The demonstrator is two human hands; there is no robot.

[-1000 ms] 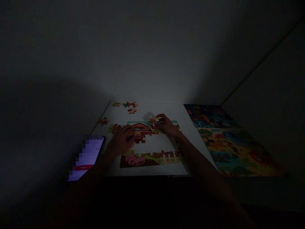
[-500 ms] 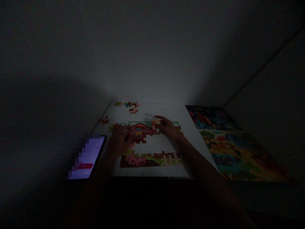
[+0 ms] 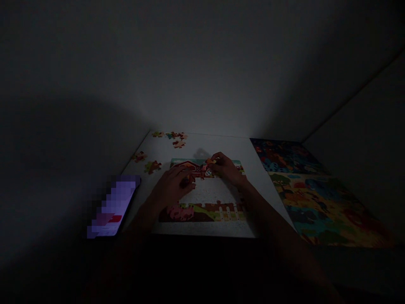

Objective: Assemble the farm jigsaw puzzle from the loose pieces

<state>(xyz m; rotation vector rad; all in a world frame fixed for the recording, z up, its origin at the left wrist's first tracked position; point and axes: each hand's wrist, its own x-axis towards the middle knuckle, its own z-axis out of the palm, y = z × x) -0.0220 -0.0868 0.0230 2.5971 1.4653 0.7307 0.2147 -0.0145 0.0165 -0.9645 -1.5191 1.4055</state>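
A partly assembled jigsaw puzzle lies on a white board, with a red barn in its upper strip and pink pigs and a white fence along its lower strip. Bare board shows between the strips. My left hand rests over the barn's left side, fingers stretched out, covering part of it. In my right hand, thumb and fingers pinch a puzzle piece with yellow-orange on it, just above the upper strip beside the barn. Dim light hides its details.
Loose puzzle pieces lie on the board's left, with several more at its back left. A lit phone is at the left edge. Two finished-looking puzzles, one dark, one yellow, lie right. Walls stand behind.
My left hand has moved right, further over the barn, uncovering loose pieces at the left. The right hand's fingers have closed in a pinch and lifted a piece slightly.
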